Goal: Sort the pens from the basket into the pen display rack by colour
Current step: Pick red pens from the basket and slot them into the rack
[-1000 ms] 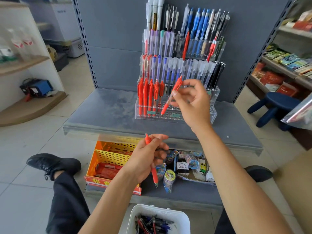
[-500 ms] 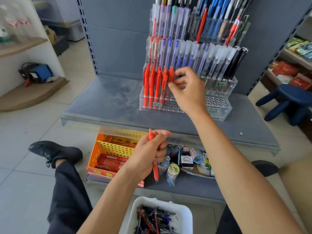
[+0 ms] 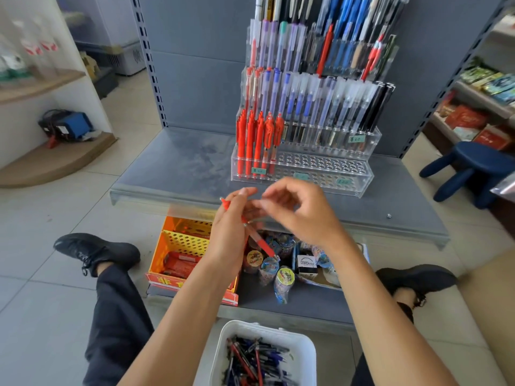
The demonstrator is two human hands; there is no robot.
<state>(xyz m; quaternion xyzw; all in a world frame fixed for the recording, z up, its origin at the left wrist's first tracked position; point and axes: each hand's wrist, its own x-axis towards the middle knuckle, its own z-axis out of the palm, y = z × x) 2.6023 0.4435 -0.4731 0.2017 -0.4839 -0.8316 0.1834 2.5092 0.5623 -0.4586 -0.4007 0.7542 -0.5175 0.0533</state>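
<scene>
My left hand (image 3: pixel 228 238) grips a red pen (image 3: pixel 260 242), which slants down to the right in front of the shelf edge. My right hand (image 3: pixel 303 213) is level with it, fingers loosely curled, fingertips by the left hand's fingers. Motion blur hides whether they touch the pen. The clear tiered pen display rack (image 3: pixel 301 165) stands on the grey shelf (image 3: pixel 181 168). Several red pens (image 3: pixel 257 140) fill the left end of its front tier, with blue, purple and black pens behind. The white basket (image 3: pixel 303 349) of mixed pens sits between my knees.
A yellow perforated box (image 3: pixel 184 240) and small wrapped items (image 3: pixel 281 277) lie on the lower shelf under my hands. A blue stool (image 3: pixel 473 165) stands to the right. My black shoes (image 3: pixel 97 252) rest on the tiled floor either side.
My right hand set its red pen into the rack's front tier, let go and drew back down to my left hand. The left hand still holds its red pen.
</scene>
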